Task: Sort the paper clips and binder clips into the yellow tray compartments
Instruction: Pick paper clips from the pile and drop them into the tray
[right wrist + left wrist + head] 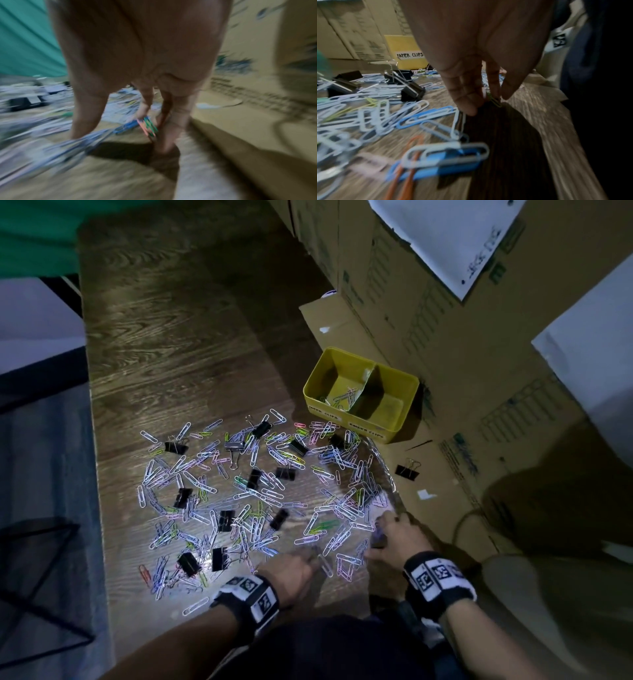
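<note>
at the near edge of the tabletop point(178, 344), both hands are down among the scattered clips. the left hand point(291, 571) is seen in its wrist view with fingertips point(471, 108) pinched on a thin green paper clip point(494, 100), the tips low, at or just above the wood. the right hand point(394, 537) is curled round a small bunch of coloured paper clips point(148, 125); its wrist view is badly blurred, so the count in the bunch cannot be told.

outward from the hands, the loose paper clips point(260, 494) are spread across the lit part of the tabletop, with black binder clips point(183, 497) mixed among them and one stray binder clip point(407, 470) lying apart on the flattened cardboard point(346, 337) to the right. the yellow tray point(407, 419) stands beyond the pile, towards the right, beside stacked cardboard boxes point(428, 313). its left compartment, labelled for paper clips, holds a few; its right compartment, whose label is hard to read, appears bare.

the step in hand is judged to be the gathering of paper clips, early in the task, since most of the pile is unsorted. the next move would call for the held clips to be carried over the pile and released into the left compartment, clear of the divider, with the pinch kept firm so that nothing is dropped on the way.
</note>
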Motion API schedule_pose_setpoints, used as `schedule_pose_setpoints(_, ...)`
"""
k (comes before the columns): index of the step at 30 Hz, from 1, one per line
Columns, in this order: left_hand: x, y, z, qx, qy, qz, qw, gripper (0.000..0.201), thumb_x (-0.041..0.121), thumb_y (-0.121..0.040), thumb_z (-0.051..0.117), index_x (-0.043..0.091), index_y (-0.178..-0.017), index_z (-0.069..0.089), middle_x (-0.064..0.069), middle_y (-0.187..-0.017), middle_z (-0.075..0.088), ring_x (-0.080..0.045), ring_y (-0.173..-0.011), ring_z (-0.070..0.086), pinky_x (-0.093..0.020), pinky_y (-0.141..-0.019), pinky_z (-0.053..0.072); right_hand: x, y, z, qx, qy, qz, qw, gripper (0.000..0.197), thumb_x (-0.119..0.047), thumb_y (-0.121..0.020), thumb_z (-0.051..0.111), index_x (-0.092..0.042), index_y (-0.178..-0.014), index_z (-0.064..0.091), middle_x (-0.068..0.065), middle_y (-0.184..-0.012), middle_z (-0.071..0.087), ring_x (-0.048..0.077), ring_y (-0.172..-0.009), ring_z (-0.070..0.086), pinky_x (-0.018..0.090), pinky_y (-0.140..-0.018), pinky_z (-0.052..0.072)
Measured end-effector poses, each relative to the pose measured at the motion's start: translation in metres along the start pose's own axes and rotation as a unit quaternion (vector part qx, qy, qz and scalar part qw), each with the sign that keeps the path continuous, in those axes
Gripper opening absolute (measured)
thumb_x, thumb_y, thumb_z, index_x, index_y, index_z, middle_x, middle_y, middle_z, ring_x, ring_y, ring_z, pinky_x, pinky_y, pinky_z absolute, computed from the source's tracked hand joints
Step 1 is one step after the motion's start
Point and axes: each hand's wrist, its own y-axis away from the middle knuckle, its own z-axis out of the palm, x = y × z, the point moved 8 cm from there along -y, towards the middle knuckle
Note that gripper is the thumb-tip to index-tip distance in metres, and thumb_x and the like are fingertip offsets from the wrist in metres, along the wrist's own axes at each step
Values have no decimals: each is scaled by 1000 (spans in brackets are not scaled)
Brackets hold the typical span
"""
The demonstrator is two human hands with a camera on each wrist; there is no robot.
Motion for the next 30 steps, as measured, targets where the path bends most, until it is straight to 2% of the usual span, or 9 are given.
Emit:
schedule_pose_setpoints(4, -2, -27, -24, 55, -28, -39, 997, 30, 13, -89, 45, 16, -119, 45, -8, -113, 49, -26, -93, 56, -43, -78, 52, -35, 4, 7, 41, -44, -71, 996, 68, -48, -71, 74, -23, -124, 39, 5, -132, 40, 22, -119, 46, 35, -96, 42)
schedule_pose_setpoints(6, -4, -31, -34, 92, -9, -47, 995, 31, 18, -88, 50, 17, -117, 41, -9, -120, 44, -26, -102, 52, -44, -85, 50, -38, 4, 8, 64, -40, -61, 995, 84, -56, -64, 76, -22, -129, 35, 7, -133, 37, 23, -121, 41, 35, -97, 41)
schedule_pose_setpoints(9, -7, -36, -33, 64, -29, -53, 996, 67, 31, -81, 64, 30, -135, 23, -11, -144, 24, -32, -127, 31, -54, -101, 39, -38, 5, 20, 49, -11, -34, 998, 108, -59, -55, 80, -19, -137, 23, 13, -132, 31, 26, -120, 38, 37, -99, 43)
schedule_pose_setpoints(13, -8, -40, -28, 21, -41, -60, 997, 71, 44, -82, 62, 32, -140, 22, -7, -154, 11, -39, -135, 18, -61, -104, 31, -55, 5, 25, 53, -33, -73, 995, 89, -35, -69, 80, -17, -138, 26, 17, -136, 31, 30, -125, 39, 38, -102, 43)
schedule_pose_setpoints(16, -12, -38, -31, 50, -42, -58, 996, 49, 23, -91, 54, 24, -138, 39, -5, -154, 15, -37, -137, 19, -56, -107, 31, -68, 2, 18, 64, -39, -108, 991, 65, -21, -79, 72, -15, -134, 37, 17, -137, 40, 28, -118, 51, 34, -96, 46)
schedule_pose_setpoints(19, -22, -35, -32, 85, -10, -59, 995, 38, 16, -96, 45, 20, -134, 47, -5, -151, 27, -32, -136, 27, -44, -111, 27, -75, 1, 13, 75, -53, -135, 987, 49, -10, -85, 65, -16, -130, 47, 14, -131, 50, 24, -108, 59, 29, -89, 48)
schedule_pose_setpoints(23, -37, -32, -35, 145, 100, -63, 982, 34, 6, -94, 48, 16, -124, 57, -7, -137, 49, -27, -123, 47, -32, -103, 38, -73, -3, 9, 66, -106, -132, 983, 44, -4, -86, 62, -22, -125, 56, 10, -114, 62, 19, -93, 62, 22, -83, 49)
schedule_pose_setpoints(26, -44, -25, -48, 219, 188, -70, 955, 28, 4, -88, 56, 11, -113, 66, -11, -116, 65, -24, -107, 61, -31, -98, 45, -67, -6, 3, 50, -180, -104, 977, 41, -8, -85, 66, -20, -123, 61, 10, -112, 64, 18, -94, 61, 24, -91, 48)
schedule_pose_setpoints(30, -62, -16, -53, 251, 255, -117, 926, 29, 14, -82, 68, 21, -110, 69, -2, -106, 71, -17, -91, 66, -29, -89, 50, -58, -10, 1, 10, -275, -75, 958, 33, -14, -80, 72, -23, -112, 67, 6, -107, 67, 11, -90, 59, 21, -86, 49)
